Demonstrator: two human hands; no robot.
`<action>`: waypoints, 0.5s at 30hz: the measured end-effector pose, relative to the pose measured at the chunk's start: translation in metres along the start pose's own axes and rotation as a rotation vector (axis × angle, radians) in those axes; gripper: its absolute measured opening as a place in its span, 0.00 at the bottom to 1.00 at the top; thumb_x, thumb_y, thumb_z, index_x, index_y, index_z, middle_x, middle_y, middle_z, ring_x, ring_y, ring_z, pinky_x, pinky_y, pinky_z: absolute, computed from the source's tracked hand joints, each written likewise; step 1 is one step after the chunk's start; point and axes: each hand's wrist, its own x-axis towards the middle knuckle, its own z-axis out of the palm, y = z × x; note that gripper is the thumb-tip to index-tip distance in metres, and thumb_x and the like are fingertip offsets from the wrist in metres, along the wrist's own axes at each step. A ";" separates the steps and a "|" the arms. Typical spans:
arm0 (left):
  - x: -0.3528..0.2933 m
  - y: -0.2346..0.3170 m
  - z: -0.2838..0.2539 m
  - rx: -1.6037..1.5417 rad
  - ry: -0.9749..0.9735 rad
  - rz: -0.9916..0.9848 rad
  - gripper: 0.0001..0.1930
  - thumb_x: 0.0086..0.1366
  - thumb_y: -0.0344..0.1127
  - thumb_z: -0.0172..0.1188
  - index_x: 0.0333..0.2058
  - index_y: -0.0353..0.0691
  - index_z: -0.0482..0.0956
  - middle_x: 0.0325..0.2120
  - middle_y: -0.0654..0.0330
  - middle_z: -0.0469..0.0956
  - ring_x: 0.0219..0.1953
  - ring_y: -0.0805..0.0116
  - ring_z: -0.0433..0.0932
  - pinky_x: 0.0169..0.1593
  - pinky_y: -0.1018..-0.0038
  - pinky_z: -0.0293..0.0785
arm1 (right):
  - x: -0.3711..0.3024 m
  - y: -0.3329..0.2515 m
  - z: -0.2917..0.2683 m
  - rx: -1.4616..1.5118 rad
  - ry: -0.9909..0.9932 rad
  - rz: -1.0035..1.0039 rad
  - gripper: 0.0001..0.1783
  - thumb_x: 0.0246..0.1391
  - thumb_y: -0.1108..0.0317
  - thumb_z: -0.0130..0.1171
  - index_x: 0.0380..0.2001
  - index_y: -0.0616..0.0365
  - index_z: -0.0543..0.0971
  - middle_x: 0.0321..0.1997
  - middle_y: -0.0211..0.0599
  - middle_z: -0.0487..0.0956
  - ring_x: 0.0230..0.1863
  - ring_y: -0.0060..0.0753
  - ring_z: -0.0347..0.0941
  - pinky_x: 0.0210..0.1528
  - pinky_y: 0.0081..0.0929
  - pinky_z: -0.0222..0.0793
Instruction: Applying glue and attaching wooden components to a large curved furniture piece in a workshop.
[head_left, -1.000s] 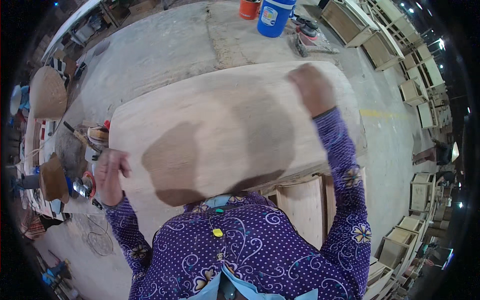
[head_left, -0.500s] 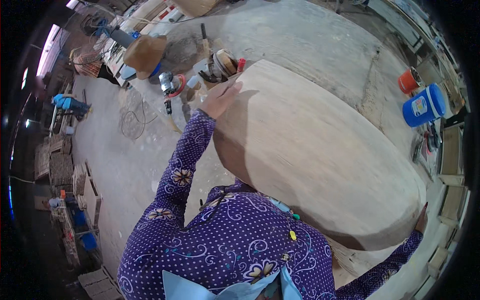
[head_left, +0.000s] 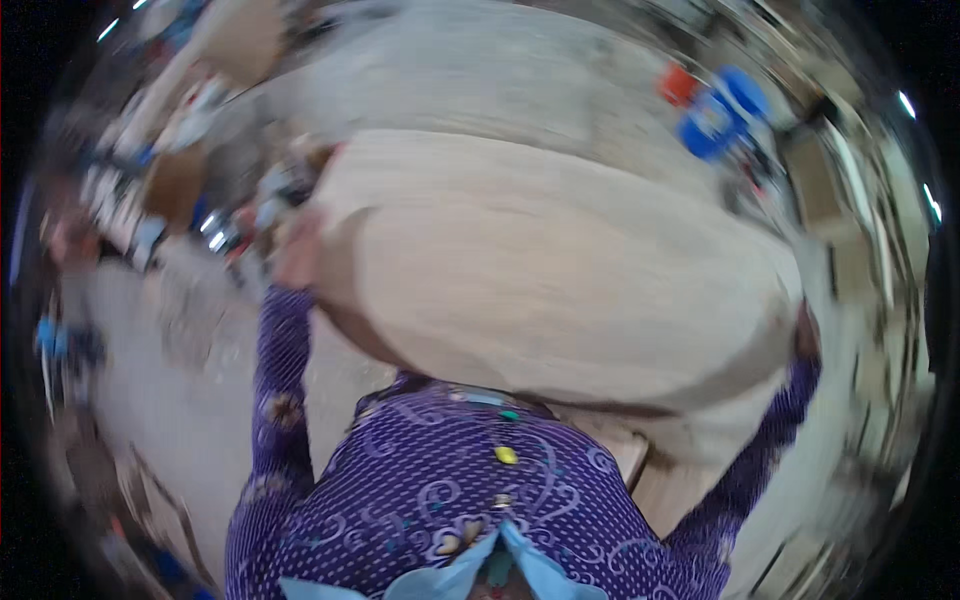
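Observation:
A large pale wooden panel [head_left: 560, 270] spans the space right in front of my body, its long sides curved. Its left end is gripped by my left hand [head_left: 298, 250], blurred by motion, with the fingers partly hidden beyond the edge. At the opposite end, my right hand [head_left: 806, 333] holds the rim; most of its fingers are out of sight behind the wood. The panel's near edge runs close against my purple patterned shirt [head_left: 480, 430]. Shadow falls along that edge and both ends.
Beyond the left end lie a blurred metal power tool [head_left: 215, 232] and a brown hat [head_left: 175, 185]. A blue bucket [head_left: 705, 125] and an orange bucket [head_left: 678, 84] stand at the far right. Wooden pieces [head_left: 808, 180] line the right side.
My view has swung round, so the surroundings look rotated and smeared. The panel, slanting before, now lies nearly level across in front of me. Both hands have stayed at its ends.

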 end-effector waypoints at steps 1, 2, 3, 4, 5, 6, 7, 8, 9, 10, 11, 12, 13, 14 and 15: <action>-0.001 -0.009 -0.007 -0.011 0.019 0.054 0.25 0.64 0.46 0.46 0.53 0.33 0.64 0.53 0.53 0.65 0.56 0.63 0.62 0.58 0.72 0.56 | -0.007 -0.016 0.006 0.309 0.063 0.128 0.27 0.58 0.51 0.48 0.52 0.61 0.69 0.42 0.32 0.74 0.39 0.23 0.69 0.40 0.19 0.66; -0.002 -0.016 -0.017 -0.038 0.030 0.103 0.25 0.65 0.45 0.44 0.54 0.32 0.63 0.54 0.53 0.64 0.57 0.63 0.61 0.59 0.71 0.55 | -0.018 -0.032 0.007 0.219 0.147 0.079 0.24 0.57 0.51 0.49 0.47 0.58 0.70 0.37 0.28 0.72 0.34 0.20 0.67 0.35 0.17 0.63; -0.003 -0.021 -0.027 -0.072 0.043 0.152 0.24 0.66 0.43 0.43 0.55 0.32 0.61 0.55 0.52 0.62 0.58 0.63 0.60 0.60 0.70 0.54 | -0.028 -0.045 0.009 0.153 0.206 -0.008 0.20 0.56 0.51 0.50 0.43 0.55 0.72 0.31 0.24 0.70 0.30 0.17 0.64 0.31 0.15 0.60; -0.004 -0.024 -0.036 -0.115 0.052 0.205 0.24 0.66 0.42 0.42 0.56 0.31 0.60 0.56 0.52 0.61 0.59 0.63 0.59 0.61 0.69 0.53 | -0.035 -0.058 0.009 0.207 0.191 -0.062 0.17 0.56 0.52 0.52 0.39 0.53 0.73 0.26 0.20 0.69 0.25 0.14 0.62 0.27 0.14 0.57; -0.007 -0.023 -0.047 -0.089 0.091 0.261 0.24 0.67 0.40 0.40 0.57 0.31 0.58 0.57 0.52 0.60 0.60 0.63 0.57 0.62 0.69 0.52 | -0.040 -0.066 0.011 0.308 0.230 -0.094 0.14 0.55 0.52 0.53 0.35 0.50 0.75 0.21 0.15 0.67 0.20 0.11 0.60 0.23 0.12 0.54; -0.008 -0.018 -0.057 -0.244 0.037 0.296 0.24 0.68 0.39 0.39 0.58 0.30 0.57 0.58 0.51 0.58 0.61 0.63 0.56 0.63 0.68 0.51 | -0.043 -0.073 0.013 0.314 0.302 -0.051 0.17 0.54 0.53 0.54 0.39 0.53 0.74 0.27 0.19 0.71 0.28 0.14 0.65 0.31 0.15 0.60; -0.010 -0.010 -0.065 -0.307 0.036 0.257 0.24 0.68 0.40 0.40 0.57 0.31 0.57 0.58 0.52 0.58 0.60 0.62 0.57 0.62 0.67 0.51 | -0.046 -0.081 0.013 0.407 0.326 0.003 0.20 0.53 0.55 0.55 0.44 0.57 0.74 0.34 0.22 0.75 0.35 0.17 0.70 0.39 0.18 0.66; -0.007 0.003 -0.073 -0.545 -0.050 0.189 0.24 0.67 0.40 0.41 0.57 0.31 0.58 0.58 0.52 0.59 0.60 0.61 0.57 0.62 0.67 0.51 | -0.047 -0.088 0.013 0.545 0.356 0.002 0.22 0.52 0.60 0.57 0.48 0.61 0.72 0.40 0.28 0.75 0.40 0.20 0.70 0.45 0.17 0.64; -0.005 0.018 -0.080 -0.757 -0.260 0.202 0.24 0.67 0.40 0.42 0.57 0.32 0.58 0.58 0.52 0.59 0.60 0.61 0.57 0.62 0.67 0.51 | -0.048 -0.095 0.011 0.652 0.402 0.000 0.21 0.51 0.62 0.57 0.48 0.61 0.72 0.42 0.29 0.75 0.43 0.21 0.70 0.47 0.19 0.64; 0.000 0.039 -0.091 -1.149 -0.649 0.200 0.24 0.67 0.40 0.43 0.57 0.33 0.58 0.58 0.53 0.59 0.59 0.61 0.58 0.62 0.67 0.51 | -0.049 -0.103 0.010 0.696 0.394 -0.071 0.22 0.51 0.63 0.57 0.48 0.63 0.72 0.44 0.29 0.74 0.45 0.22 0.68 0.50 0.19 0.62; 0.004 0.047 -0.093 -1.014 -0.078 0.059 0.24 0.66 0.41 0.43 0.58 0.34 0.58 0.58 0.54 0.59 0.59 0.61 0.58 0.62 0.66 0.51 | -0.049 -0.111 0.012 0.655 0.377 -0.139 0.21 0.52 0.64 0.56 0.48 0.64 0.71 0.45 0.31 0.74 0.48 0.23 0.67 0.52 0.19 0.60; 0.008 0.054 -0.094 -0.866 0.357 0.019 0.25 0.66 0.42 0.44 0.58 0.35 0.58 0.58 0.54 0.58 0.58 0.61 0.59 0.62 0.66 0.51 | -0.050 -0.119 0.012 0.638 0.420 -0.211 0.21 0.52 0.64 0.56 0.48 0.64 0.71 0.46 0.31 0.74 0.49 0.23 0.67 0.53 0.20 0.59; 0.019 0.063 -0.103 -0.938 0.370 -0.015 0.25 0.66 0.42 0.44 0.58 0.36 0.58 0.58 0.54 0.58 0.58 0.60 0.59 0.62 0.66 0.52 | -0.051 -0.129 0.013 0.628 0.413 -0.220 0.21 0.52 0.64 0.56 0.48 0.65 0.71 0.47 0.32 0.73 0.50 0.23 0.66 0.54 0.20 0.58; 0.030 0.064 -0.110 -0.947 0.261 0.062 0.25 0.66 0.42 0.44 0.58 0.36 0.58 0.58 0.54 0.58 0.58 0.60 0.59 0.62 0.66 0.52 | -0.053 -0.136 0.016 0.646 0.484 -0.324 0.20 0.55 0.64 0.52 0.48 0.65 0.70 0.47 0.33 0.73 0.49 0.23 0.67 0.54 0.20 0.60; 0.040 0.059 -0.114 -0.685 0.272 0.242 0.27 0.66 0.44 0.45 0.59 0.36 0.56 0.59 0.53 0.56 0.58 0.60 0.59 0.61 0.66 0.52 | -0.057 -0.143 0.017 0.639 0.483 -0.481 0.19 0.58 0.64 0.49 0.49 0.64 0.69 0.46 0.33 0.73 0.48 0.24 0.68 0.54 0.19 0.62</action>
